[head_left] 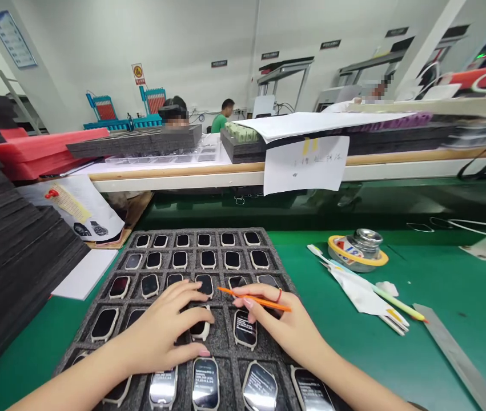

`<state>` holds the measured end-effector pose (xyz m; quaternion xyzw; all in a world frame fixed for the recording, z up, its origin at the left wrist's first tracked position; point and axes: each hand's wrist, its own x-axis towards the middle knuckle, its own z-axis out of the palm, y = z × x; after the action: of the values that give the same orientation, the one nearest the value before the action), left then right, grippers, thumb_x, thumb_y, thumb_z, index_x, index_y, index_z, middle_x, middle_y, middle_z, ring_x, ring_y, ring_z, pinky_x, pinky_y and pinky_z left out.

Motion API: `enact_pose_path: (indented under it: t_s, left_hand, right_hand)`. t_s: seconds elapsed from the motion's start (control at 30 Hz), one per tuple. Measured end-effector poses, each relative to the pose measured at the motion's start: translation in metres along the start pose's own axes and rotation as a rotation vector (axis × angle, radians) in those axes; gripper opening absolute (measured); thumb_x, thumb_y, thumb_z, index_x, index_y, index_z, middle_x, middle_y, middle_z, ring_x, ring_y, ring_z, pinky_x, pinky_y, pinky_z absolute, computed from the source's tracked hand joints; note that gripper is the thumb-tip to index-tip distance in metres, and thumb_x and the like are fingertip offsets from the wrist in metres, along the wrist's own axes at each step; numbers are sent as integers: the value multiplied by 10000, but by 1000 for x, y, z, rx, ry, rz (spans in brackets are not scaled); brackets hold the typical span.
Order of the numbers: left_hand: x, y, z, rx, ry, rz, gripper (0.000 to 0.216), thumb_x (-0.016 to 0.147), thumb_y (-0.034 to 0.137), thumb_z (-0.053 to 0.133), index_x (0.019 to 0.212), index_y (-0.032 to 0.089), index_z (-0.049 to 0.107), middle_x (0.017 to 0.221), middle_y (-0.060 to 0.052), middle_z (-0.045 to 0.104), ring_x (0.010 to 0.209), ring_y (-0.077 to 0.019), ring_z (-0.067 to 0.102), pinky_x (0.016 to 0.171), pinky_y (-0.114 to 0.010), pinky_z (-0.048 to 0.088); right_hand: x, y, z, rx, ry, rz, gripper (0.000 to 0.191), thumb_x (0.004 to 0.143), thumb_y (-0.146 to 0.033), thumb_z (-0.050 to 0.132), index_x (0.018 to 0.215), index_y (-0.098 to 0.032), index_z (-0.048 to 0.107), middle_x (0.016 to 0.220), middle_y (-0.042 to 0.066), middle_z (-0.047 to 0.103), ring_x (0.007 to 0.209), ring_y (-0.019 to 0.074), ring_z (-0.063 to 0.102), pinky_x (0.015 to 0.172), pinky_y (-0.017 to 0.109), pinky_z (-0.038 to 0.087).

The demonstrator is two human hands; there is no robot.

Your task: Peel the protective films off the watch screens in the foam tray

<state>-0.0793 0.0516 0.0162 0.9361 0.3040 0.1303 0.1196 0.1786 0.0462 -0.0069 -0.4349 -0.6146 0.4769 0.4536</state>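
A grey foam tray (277, 268) fills the near bench, its compartments holding rows of smartwatch bodies without straps. Several near ones, such as one smartwatch (205, 383), show lines of white text; most farther screens are dark. My left hand (168, 325) is spread palm down over the middle of the tray, its fingertips at a dark-screened watch (200, 330). It hides some watches beneath it. Between thumb and fingers, my right hand (283, 317) holds a thin orange stick (264, 301), its tip pointing left over the tray. A watch with lit text (245, 330) lies just below that hand.
Stacked dark foam sheets (7, 245) rise at the left beside white paper (84, 274). On the green mat at right are a tape roll (356, 255) with a metal container, white wipes (354, 288), a yellow-green pen (399, 302) and a metal ruler (461, 359). A raised shelf (174, 180) crosses behind.
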Motion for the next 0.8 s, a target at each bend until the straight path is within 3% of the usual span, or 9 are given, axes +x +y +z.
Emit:
enact_pose_path:
  t_s: [0.13,0.27,0.4,0.57,0.8]
  left_hand:
    - [-2,-4,4,-67,69,-18,277,893,339,668,1159,271,629,1178,-67,663,1197,-263,565,1069,-489,437]
    - [1,-5,12,-12,125,4,235,890,375,675,1095,262,656,1111,-68,655,1076,-262,593,929,-451,490]
    - [2,-2,15,-50,116,-42,231,898,366,667,1094,258,610,1096,-64,626,1064,-258,577,911,-448,481]
    - [3,-1,14,-197,105,-194,441,818,346,750,1148,222,484,1088,-72,618,1014,-249,588,861,-434,520]
    - [4,-3,15,-204,108,-184,458,806,318,756,1158,233,475,1096,-55,606,1040,-247,583,879,-422,514]
  right_hand:
    - [-3,7,1,-70,-29,-46,254,904,-417,622,1022,-246,769,866,57,781,637,181,698,658,322,606]
    - [-6,7,-2,-98,-95,-102,241,923,-389,603,1043,-273,777,950,56,791,792,214,745,794,363,612]
    - [-7,2,-3,-90,-162,-122,216,930,-327,594,1024,-267,779,924,46,791,822,198,747,786,335,611]
    - [-7,2,-3,-115,-198,-161,201,933,-290,603,1034,-276,776,913,30,791,840,196,730,815,359,586]
    - [-5,3,-2,-134,-223,-124,211,944,-275,586,1057,-289,764,931,14,785,881,196,698,843,368,536]
